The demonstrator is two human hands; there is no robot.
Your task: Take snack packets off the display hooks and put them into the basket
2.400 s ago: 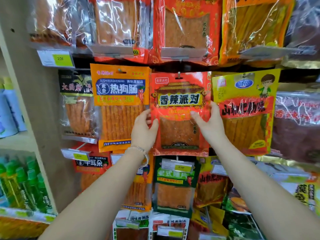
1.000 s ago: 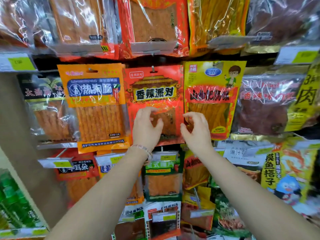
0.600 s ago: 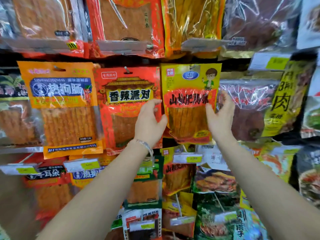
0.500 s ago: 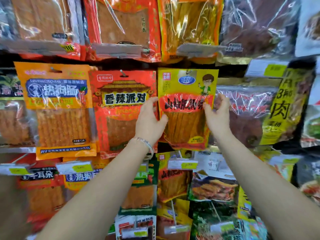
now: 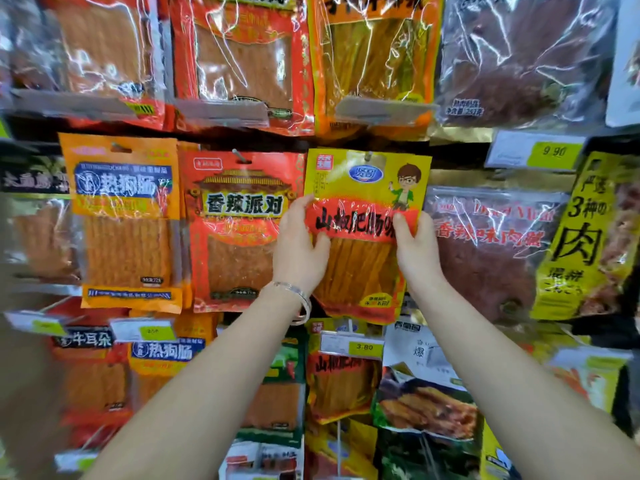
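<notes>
Yellow packet (image 5: 362, 188) hangs on hook (image 5: 370, 156), mid display. Left hand (image 5: 298, 252) at its 9 o'clock edge, thumb on the front, pinching it. Right hand (image 5: 417, 252) at its 3 o'clock edge, same pinch. Red packet (image 5: 239, 230) touching at 9 o'clock of the yellow one.

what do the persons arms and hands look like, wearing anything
The left hand and the right hand have no gloves. The left forearm and right forearm are bare, with no sleeves in view. A thin silver-coloured bracelet sits on the left wrist; the right wrist has nothing on it. No watch shows, and no ring on the fingers that can be seen.
</notes>
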